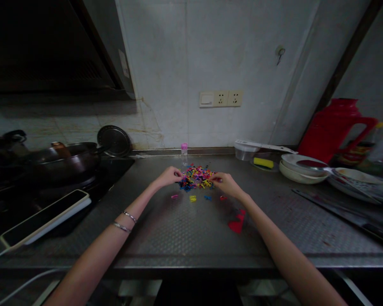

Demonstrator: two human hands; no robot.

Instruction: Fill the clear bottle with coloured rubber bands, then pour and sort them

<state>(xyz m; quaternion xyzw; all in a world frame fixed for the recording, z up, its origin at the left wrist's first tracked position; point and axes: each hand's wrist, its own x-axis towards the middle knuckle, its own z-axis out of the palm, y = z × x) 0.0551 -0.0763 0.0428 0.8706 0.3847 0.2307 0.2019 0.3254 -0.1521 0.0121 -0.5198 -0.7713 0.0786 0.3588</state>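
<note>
A heap of small multicoloured pieces (198, 175) lies in the middle of the metal counter. At the heap's left edge is my left hand (171, 175), its fingers pinched together; what they hold, if anything, is too small to tell. My right hand (222, 180) touches the right edge of the heap, fingers also closed in a pinch. In front of the heap sit small separate groups: pink (174, 196), yellow (192, 198), blue (207, 197) and red (223, 197). Behind it stands a clear container with a pink lid (184, 146).
A red flat piece (237, 222) lies near my right forearm. On the right are bowls (303, 172), a yellow sponge (263, 163), a plastic tub (245, 151) and a red thermos (330, 127). To the left are a pan (64, 165) and a phone (46, 216).
</note>
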